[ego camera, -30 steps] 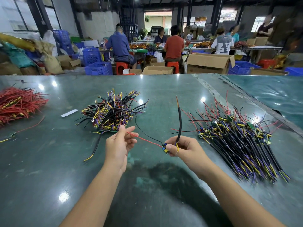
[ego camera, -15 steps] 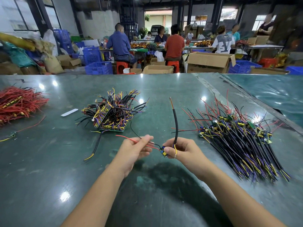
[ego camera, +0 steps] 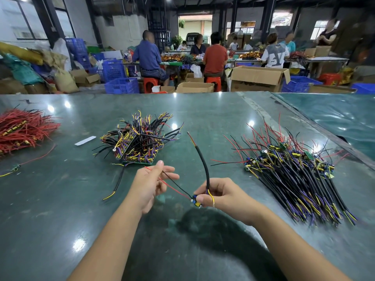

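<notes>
My right hand (ego camera: 222, 194) pinches a small circuit board (ego camera: 195, 201) between thumb and fingers, just above the green table. A thick black sleeved cable (ego camera: 204, 166) rises from the board and curves up to the left. A yellow wire loops down by my thumb. Thin red and black leads (ego camera: 174, 186) run from the board leftward into my left hand (ego camera: 150, 184), whose thumb and fingers pinch them. Both hands hover near the table's middle.
A tangled heap of wired boards (ego camera: 138, 139) lies beyond my left hand. A long bundle of finished harnesses (ego camera: 294, 173) lies to the right. Red wires (ego camera: 22, 129) pile at the far left, with a white strip (ego camera: 85, 140) nearby. People sit at tables behind.
My left hand slid along the red and black leads, first toward the right hand, then back out to the left. The black cable tilted a little more to the left.
</notes>
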Tool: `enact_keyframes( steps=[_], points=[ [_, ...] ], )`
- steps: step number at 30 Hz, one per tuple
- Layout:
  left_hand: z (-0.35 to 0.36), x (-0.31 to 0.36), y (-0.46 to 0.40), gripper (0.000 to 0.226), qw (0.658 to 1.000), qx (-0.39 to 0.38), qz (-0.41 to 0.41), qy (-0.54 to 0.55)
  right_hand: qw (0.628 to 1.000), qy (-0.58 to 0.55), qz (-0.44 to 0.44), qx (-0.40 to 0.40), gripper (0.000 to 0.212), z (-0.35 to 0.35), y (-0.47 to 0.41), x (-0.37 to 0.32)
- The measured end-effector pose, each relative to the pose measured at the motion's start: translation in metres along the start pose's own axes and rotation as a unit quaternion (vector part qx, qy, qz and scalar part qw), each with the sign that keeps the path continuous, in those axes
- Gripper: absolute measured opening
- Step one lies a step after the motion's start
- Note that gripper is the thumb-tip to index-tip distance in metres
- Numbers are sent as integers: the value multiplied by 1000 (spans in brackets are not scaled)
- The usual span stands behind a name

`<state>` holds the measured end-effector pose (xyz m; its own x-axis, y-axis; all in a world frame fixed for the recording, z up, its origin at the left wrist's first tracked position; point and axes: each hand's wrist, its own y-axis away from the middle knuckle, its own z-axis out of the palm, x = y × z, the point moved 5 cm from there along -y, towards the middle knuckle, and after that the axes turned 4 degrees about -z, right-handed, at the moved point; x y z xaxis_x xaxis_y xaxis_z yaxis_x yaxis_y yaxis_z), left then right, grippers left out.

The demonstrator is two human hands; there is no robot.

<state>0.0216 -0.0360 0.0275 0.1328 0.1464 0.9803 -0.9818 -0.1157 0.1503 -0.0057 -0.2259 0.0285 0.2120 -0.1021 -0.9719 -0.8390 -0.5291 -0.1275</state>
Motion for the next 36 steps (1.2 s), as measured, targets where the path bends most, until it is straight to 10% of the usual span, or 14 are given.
enact_keyframes(
  steps=[15, 24, 29, 36],
  points=[
    [10, -12, -3, 43, 957, -73, -116, 257, 998, -18, -33, 53, 12, 1, -4, -1],
    [41, -26, 17, 13, 985, -163, -34, -42, 995, 50, -46, 69, 11, -4, -5, 3],
    [31, -13, 13, 17, 985, -105, 72, -118, 985, 166, -39, -14, 55, -1, -3, 0],
    [38, -17, 14, 9, 977, -124, 82, -151, 978, 144, -54, 139, 16, -13, -6, 7]
  ],
)
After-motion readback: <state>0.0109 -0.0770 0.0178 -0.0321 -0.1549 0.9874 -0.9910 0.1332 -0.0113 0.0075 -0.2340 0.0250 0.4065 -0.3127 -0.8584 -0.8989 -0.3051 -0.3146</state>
